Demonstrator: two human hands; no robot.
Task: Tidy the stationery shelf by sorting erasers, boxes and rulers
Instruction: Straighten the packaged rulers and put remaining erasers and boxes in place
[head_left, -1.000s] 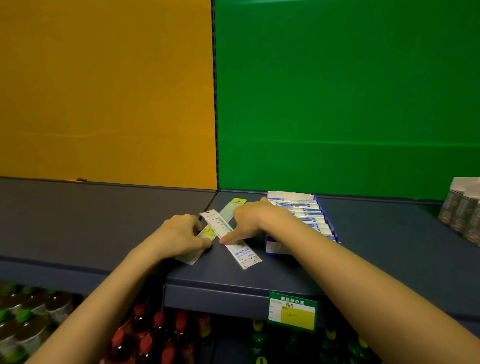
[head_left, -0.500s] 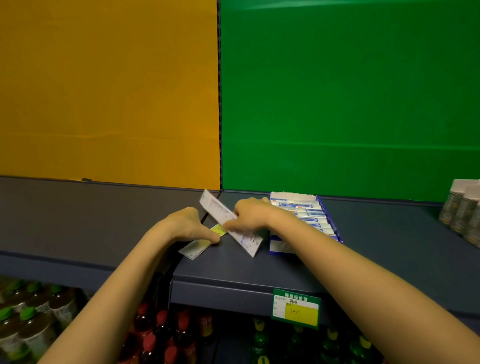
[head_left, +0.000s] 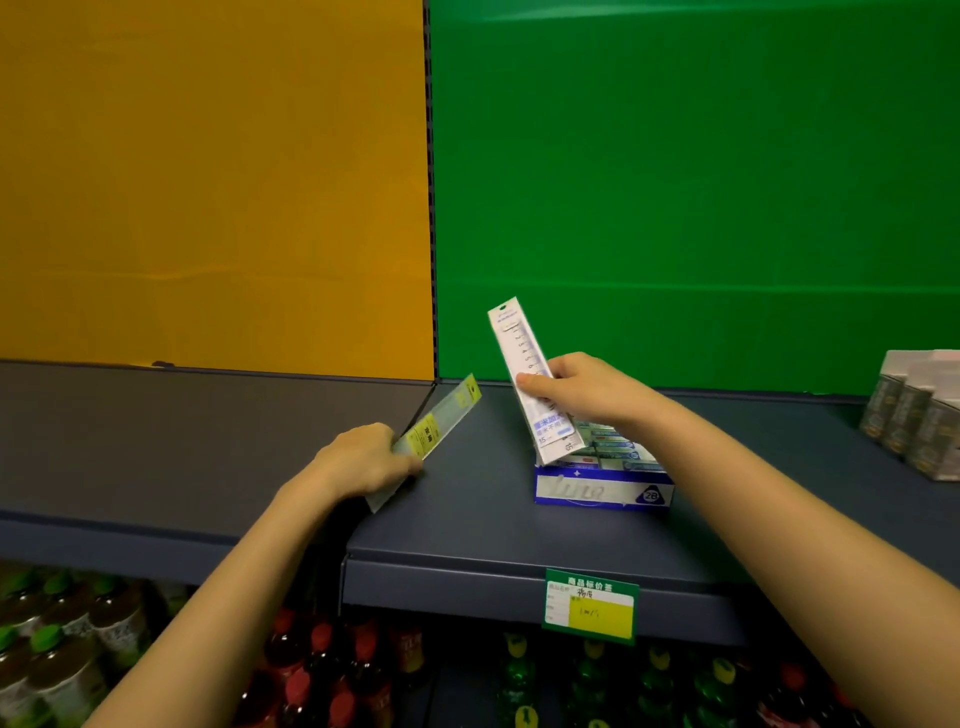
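My left hand (head_left: 363, 462) is clenched on a clear packaged ruler with yellow labels (head_left: 436, 431), its near end low over the dark shelf (head_left: 467, 525) and its far end tilted up toward the seam between the orange and green back panels. My right hand (head_left: 582, 392) grips a white packaged ruler with a blue label (head_left: 530, 379) around its middle, fingers (head_left: 535, 385) wrapped across the face; it stands nearly upright, leaning slightly left, with its lower end at or just above the front of the open blue-and-white eraser box (head_left: 602, 491); I cannot tell whether it touches. The box sits on the shelf below my right wrist, packed with wrapped erasers (head_left: 615, 452). Well to the right stand small cartons (head_left: 919, 421) at the frame edge. A green and yellow price tag (head_left: 589, 605) hangs on the shelf front, with bottles (head_left: 62, 639) on the level below.
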